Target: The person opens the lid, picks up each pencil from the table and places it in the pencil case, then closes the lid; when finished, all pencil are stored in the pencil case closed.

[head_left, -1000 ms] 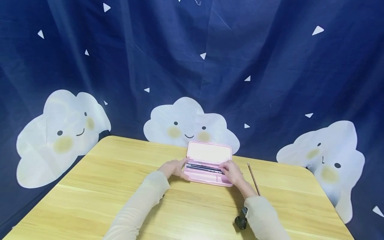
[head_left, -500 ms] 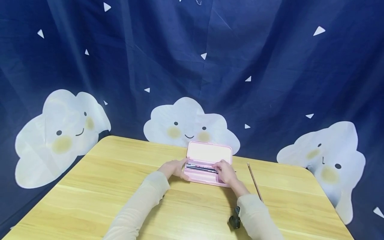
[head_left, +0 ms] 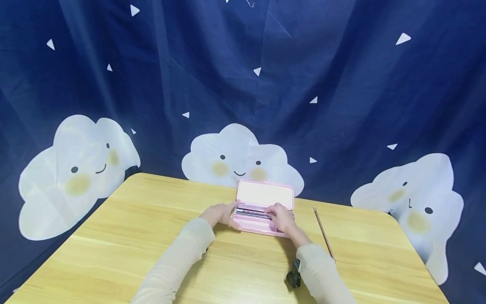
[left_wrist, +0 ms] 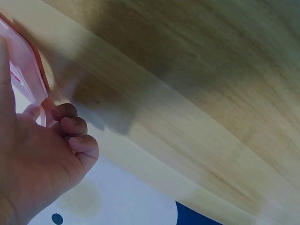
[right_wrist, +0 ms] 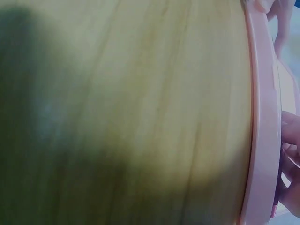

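Note:
A pink pencil case lies on the table, its lid raised at the back. Several dark pencils lie lengthwise in the rear compartment. My left hand grips the case's left end, thumb at the front corner and a finger at the back. In the left wrist view, its other fingers curl beside the case. Over the right half of the case, my right hand pinches a dark pencil, mostly covered by the fingers. The right wrist view shows only the case's front wall and some fingertips.
A brown pencil lies on the wooden table to the right of the case. A black wrist device hangs by the right sleeve. Behind the table's far edge stands a dark blue curtain with cloud prints.
My right hand has moved left along the case, and the pencil end sticking out to its right has drawn inward. My left hand has stayed on the case's left end.

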Action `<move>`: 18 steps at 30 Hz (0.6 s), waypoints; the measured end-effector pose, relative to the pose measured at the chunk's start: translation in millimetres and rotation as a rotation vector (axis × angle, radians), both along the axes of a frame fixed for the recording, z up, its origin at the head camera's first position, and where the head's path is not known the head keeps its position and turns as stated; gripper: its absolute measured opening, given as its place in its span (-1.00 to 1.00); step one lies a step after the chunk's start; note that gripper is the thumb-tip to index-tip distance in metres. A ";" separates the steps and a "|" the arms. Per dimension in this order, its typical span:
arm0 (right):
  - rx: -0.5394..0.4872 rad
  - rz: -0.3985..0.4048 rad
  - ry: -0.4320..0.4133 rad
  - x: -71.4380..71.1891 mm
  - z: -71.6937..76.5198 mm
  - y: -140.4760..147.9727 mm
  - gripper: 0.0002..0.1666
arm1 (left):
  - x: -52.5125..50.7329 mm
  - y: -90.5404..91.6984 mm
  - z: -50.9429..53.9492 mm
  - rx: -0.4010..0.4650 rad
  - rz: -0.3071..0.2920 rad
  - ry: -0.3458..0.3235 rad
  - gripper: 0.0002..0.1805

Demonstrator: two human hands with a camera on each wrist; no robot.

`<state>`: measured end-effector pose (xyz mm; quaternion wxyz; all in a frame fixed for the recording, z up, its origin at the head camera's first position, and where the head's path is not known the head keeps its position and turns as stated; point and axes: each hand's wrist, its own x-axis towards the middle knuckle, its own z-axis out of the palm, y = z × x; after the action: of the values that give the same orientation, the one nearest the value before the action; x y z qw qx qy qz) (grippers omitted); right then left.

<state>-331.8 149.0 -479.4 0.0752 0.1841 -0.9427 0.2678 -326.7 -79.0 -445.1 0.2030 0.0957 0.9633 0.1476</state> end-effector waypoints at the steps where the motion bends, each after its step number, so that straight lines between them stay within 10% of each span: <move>1: -0.004 0.008 -0.005 -0.2 0.5 -0.2 -0.84 | -0.4 -0.1 -0.2 0.000 -0.001 0.003 0.10; 18: 0.121 0.011 0.011 0.5 -2.3 0.0 -0.76 | -3.7 -0.2 -3.1 0.005 0.004 -0.007 0.12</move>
<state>-331.3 149.0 -481.8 0.0677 0.1950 -0.9558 0.2095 -330.4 -79.2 -448.2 0.2057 0.0939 0.9624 0.1506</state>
